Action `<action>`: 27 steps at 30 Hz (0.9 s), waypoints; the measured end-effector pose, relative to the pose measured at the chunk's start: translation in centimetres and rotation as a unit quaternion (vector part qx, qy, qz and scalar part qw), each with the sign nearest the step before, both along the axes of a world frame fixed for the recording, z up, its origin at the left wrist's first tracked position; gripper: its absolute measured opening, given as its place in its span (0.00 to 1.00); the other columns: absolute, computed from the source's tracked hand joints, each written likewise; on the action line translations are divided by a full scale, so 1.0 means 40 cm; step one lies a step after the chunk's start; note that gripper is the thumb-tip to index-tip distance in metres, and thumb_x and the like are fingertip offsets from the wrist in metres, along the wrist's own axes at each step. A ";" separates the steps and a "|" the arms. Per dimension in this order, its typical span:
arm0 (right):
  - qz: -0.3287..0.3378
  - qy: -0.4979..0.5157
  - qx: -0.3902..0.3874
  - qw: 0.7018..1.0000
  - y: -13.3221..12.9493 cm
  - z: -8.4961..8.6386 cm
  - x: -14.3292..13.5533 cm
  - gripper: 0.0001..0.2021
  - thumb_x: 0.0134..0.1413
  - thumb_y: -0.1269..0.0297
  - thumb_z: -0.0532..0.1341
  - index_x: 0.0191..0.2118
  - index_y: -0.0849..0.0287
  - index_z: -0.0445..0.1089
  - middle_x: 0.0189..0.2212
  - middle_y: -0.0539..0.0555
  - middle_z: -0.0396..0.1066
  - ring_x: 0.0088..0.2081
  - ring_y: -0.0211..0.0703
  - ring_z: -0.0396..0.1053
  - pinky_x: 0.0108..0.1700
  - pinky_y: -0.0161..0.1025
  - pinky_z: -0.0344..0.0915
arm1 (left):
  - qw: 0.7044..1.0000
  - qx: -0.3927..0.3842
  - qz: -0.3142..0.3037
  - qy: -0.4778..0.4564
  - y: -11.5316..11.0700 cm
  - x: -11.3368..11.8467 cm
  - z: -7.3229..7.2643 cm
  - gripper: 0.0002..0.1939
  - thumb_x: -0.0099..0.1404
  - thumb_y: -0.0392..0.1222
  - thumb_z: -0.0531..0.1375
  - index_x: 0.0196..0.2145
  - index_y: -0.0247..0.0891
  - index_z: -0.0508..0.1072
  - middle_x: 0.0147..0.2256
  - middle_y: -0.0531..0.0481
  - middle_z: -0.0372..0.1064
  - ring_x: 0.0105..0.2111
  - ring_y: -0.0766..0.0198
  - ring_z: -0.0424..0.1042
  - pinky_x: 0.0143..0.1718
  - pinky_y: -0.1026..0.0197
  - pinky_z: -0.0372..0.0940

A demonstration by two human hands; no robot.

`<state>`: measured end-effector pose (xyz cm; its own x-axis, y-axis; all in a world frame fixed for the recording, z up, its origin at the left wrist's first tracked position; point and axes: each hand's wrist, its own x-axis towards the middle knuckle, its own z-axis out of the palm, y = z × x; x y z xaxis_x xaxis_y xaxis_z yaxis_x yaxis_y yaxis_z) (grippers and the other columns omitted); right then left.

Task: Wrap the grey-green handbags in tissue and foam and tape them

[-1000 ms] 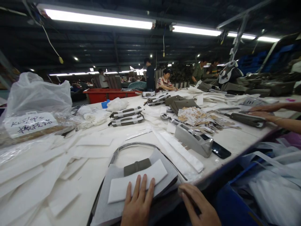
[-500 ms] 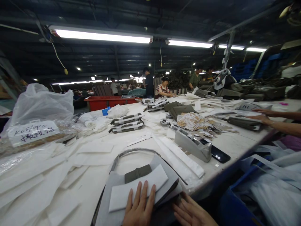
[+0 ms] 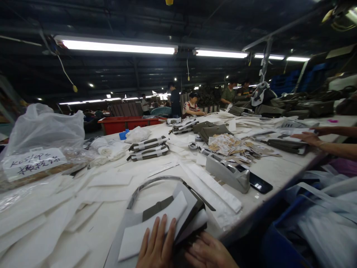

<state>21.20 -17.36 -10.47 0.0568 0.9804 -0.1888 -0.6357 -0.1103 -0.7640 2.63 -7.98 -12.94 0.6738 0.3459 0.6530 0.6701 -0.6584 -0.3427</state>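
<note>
Left hand (image 3: 158, 240) on white pad (image 3: 133, 238), seemingly foam

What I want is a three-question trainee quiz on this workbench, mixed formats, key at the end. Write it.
1. Multiple choice: the wearer's left hand is pressed flat on which item?
A. a plastic bag
B. a folded-looking white sheet
C. a pair of scissors

2. True or false: a dark phone lies beside the grey tape dispenser, on its right as seen here.

3. Fill in: the large bin beyond the table is ____ in colour.

Key: 1. B; 2. true; 3. red.
</note>
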 end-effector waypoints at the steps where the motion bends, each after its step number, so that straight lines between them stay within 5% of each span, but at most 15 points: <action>1: -0.001 0.001 0.010 1.000 0.002 0.013 -0.003 0.22 0.42 0.56 0.71 0.44 0.56 0.73 0.46 0.55 0.75 0.53 0.53 0.71 0.59 0.50 0.65 | 1.000 -0.001 -0.002 0.009 -0.002 -0.003 0.007 0.36 0.68 0.43 0.53 0.70 0.38 0.46 0.60 0.43 0.65 0.58 0.52 0.66 0.56 0.52 0.61; 3: 0.011 -0.002 0.036 0.999 0.004 0.040 -0.012 0.20 0.44 0.58 0.70 0.45 0.56 0.72 0.46 0.55 0.75 0.54 0.52 0.70 0.59 0.49 0.64 | 1.000 0.002 -0.002 0.021 -0.004 -0.010 0.018 0.38 0.68 0.49 0.54 0.70 0.33 0.45 0.61 0.38 0.64 0.59 0.48 0.66 0.55 0.50 0.62; 6: 0.037 -0.033 0.076 0.996 0.005 0.081 -0.020 0.25 0.47 0.59 0.69 0.52 0.56 0.70 0.50 0.57 0.73 0.54 0.52 0.70 0.58 0.48 0.65 | 1.000 0.001 0.006 0.015 0.001 -0.017 0.032 0.36 0.69 0.41 0.52 0.70 0.32 0.45 0.61 0.38 0.64 0.59 0.49 0.65 0.55 0.51 0.62; 10: 0.055 -0.273 0.131 0.951 0.021 0.104 0.041 0.18 0.56 0.58 0.64 0.52 0.56 0.72 0.46 0.56 0.76 0.46 0.51 0.76 0.48 0.44 0.73 | 0.998 -0.047 0.010 -0.027 0.018 -0.026 0.058 0.35 0.69 0.33 0.48 0.71 0.37 0.42 0.63 0.42 0.60 0.61 0.53 0.64 0.57 0.54 0.62; 12: 0.021 -0.488 0.170 0.856 0.050 0.093 0.126 0.12 0.61 0.63 0.59 0.47 0.55 0.76 0.43 0.55 0.78 0.45 0.50 0.76 0.49 0.44 0.72 | 0.995 -0.078 0.020 -0.061 0.026 -0.033 0.071 0.34 0.70 0.35 0.47 0.71 0.38 0.42 0.64 0.42 0.59 0.61 0.53 0.64 0.58 0.53 0.63; 14: -0.086 -0.676 0.184 0.709 0.095 0.072 0.234 0.13 0.62 0.67 0.57 0.48 0.56 0.76 0.47 0.58 0.77 0.50 0.52 0.74 0.55 0.49 0.70 | 0.991 -0.096 0.029 -0.088 0.031 -0.039 0.080 0.33 0.71 0.39 0.48 0.71 0.38 0.42 0.64 0.41 0.58 0.60 0.52 0.65 0.57 0.53 0.65; 16: -0.124 -0.788 0.146 0.585 0.146 0.047 0.340 0.17 0.61 0.72 0.57 0.54 0.58 0.72 0.56 0.61 0.71 0.58 0.54 0.68 0.59 0.53 0.65 | 0.989 -0.101 0.038 -0.106 0.033 -0.042 0.084 0.34 0.72 0.40 0.49 0.71 0.38 0.42 0.64 0.40 0.58 0.59 0.52 0.66 0.56 0.53 0.66; 17: -0.128 -0.801 0.136 0.568 0.169 0.035 0.384 0.18 0.59 0.74 0.59 0.54 0.60 0.72 0.58 0.64 0.69 0.60 0.58 0.65 0.60 0.57 0.63 | 0.988 -0.102 0.042 -0.111 0.033 -0.043 0.085 0.34 0.72 0.40 0.49 0.71 0.38 0.42 0.64 0.40 0.58 0.59 0.52 0.66 0.56 0.53 0.66; 21: -0.100 -0.815 0.133 0.555 0.227 0.003 0.473 0.12 0.57 0.74 0.61 0.45 0.58 0.77 0.53 0.60 0.73 0.59 0.58 0.66 0.59 0.57 0.64 | 0.988 -0.106 0.039 -0.104 0.034 -0.040 0.083 0.33 0.71 0.40 0.49 0.71 0.39 0.43 0.64 0.42 0.59 0.60 0.52 0.65 0.57 0.53 0.65; 27: -0.100 -0.798 0.134 0.578 0.255 0.028 0.476 0.08 0.58 0.70 0.62 0.35 0.57 0.79 0.39 0.57 0.80 0.49 0.56 0.74 0.54 0.54 0.68 | 0.986 -0.116 0.049 -0.113 0.024 -0.035 0.087 0.33 0.71 0.38 0.49 0.70 0.40 0.44 0.65 0.44 0.58 0.61 0.54 0.64 0.58 0.54 0.64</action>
